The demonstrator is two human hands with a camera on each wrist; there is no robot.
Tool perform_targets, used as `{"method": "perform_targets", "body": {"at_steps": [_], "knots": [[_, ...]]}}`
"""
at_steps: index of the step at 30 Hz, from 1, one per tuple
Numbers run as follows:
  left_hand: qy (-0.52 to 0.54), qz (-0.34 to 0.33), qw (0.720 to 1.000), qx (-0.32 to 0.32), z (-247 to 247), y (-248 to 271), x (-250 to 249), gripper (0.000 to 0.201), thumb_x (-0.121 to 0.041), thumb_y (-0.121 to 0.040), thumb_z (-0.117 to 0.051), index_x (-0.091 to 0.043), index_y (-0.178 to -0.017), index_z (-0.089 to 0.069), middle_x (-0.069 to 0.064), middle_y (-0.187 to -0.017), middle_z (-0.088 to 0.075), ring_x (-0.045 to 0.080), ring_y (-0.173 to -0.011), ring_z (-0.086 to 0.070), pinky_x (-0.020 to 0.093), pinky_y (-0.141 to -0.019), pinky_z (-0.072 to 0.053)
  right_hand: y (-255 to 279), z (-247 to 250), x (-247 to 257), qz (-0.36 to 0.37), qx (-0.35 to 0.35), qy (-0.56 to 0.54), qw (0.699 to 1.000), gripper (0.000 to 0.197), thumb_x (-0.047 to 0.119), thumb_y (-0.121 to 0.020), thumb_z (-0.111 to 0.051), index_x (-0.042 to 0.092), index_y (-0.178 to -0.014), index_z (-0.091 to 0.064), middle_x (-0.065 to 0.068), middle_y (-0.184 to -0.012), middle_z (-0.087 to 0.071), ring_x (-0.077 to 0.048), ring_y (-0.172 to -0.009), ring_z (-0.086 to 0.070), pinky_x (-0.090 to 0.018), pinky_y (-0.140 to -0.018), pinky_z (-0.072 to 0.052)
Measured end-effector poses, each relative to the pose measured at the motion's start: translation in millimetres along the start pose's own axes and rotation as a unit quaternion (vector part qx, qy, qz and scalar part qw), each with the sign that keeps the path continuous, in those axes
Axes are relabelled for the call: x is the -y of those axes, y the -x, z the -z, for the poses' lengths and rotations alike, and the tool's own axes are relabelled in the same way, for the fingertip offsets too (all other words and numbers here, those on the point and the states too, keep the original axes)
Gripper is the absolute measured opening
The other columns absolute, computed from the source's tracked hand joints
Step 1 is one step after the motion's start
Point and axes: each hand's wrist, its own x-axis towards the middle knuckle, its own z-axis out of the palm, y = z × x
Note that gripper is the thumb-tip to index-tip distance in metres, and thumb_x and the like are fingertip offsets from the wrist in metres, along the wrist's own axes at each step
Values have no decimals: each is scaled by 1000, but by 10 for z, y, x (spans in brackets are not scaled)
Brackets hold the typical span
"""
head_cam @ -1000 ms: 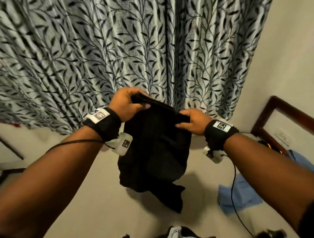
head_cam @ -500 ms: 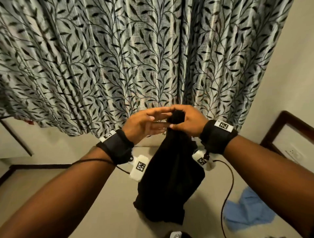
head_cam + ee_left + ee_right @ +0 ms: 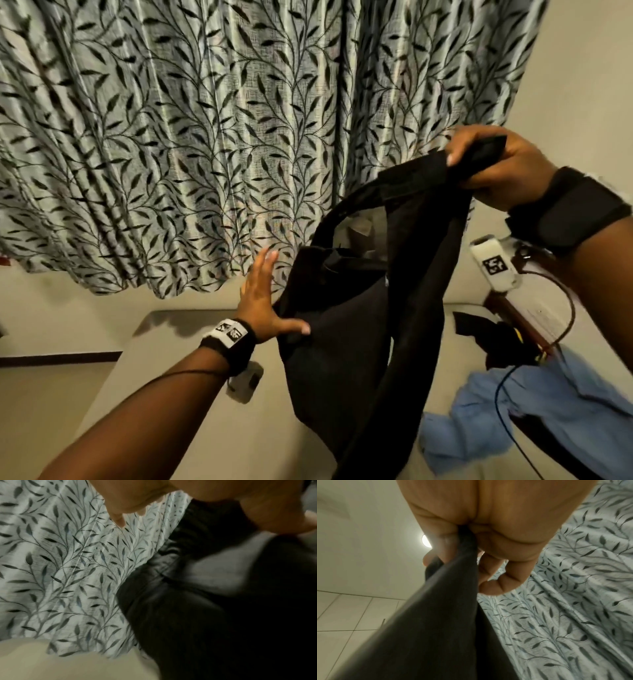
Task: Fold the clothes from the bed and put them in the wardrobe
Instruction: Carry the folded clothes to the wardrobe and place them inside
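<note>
Left hand (image 3: pixel 262 308): our fingers are spread straight, thumb touching the black garment's (image 3: pixel 346 342) side.
Black garment: we hang it above the bed (image 3: pixel 191 394), before the curtain (image 3: pixel 205 137).
Right hand (image 3: pixel 493 164): we clutch its top edge.

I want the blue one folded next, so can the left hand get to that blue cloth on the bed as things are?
Probably not directly. The hanging black garment, gripped by the right hand, sits between the open left hand and the blue cloth on the bed; it would have to go around.
</note>
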Motion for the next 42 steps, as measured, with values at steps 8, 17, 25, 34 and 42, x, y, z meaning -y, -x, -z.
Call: {"method": "perform_targets", "body": {"at_steps": [8,17,25,34,42], "knots": [[168,74,957,224,-362,-253,-112,22,-4,-102,-55,-14,-83,-51,25,-99,-68,16,-94,-72,31,-92,-55,360,350,63,-50,-73,201,975,53,-11,-65,-66,38,-84,-78,16,-90,-73,-6,-91,-66,-21,-87,-51],[26,37,945,324,-718,-328,-394,59,-40,-78,-86,-44,-123,-49,-10,-132,-59,11,-123,-55,33,-109,-43,546,244,267,-74,-30,247,966,55,-12,-65,-62,37,-82,-78,15,-87,-73,-5,-86,-67,-19,-84,-51],[89,3,945,315,-1242,-252,-811,61,-36,-68,-93,-42,-119,-59,-14,-119,-60,15,-114,-61,32,-98,-50,605,242,676,-13,-70,257,964,61,-18,-66,-62,36,-89,-79,14,-93,-74,-9,-92,-68,-25,-89,-52],[72,-42,994,64,-496,-666,-557,65,-10,-89,-65,-54,-129,-39,2,-106,-68,29,-90,-67,37,-84,-53,1014,710,683,-349,34,540,765,55,-4,-80,-77,33,-120,-70,14,-118,-70,-11,-108,-62,-31,-100,-43],[-323,-408,845,125,1095,-1538,-601,59,-85,-87,-27,-40,-110,-55,-6,-120,-56,26,-64,-68,36,-53,-57,1197,701,79,-456,109,474,745,33,39,-65,-94,26,-89,-74,12,-79,-75,-4,-72,-69,-14,-62,-50]]}}
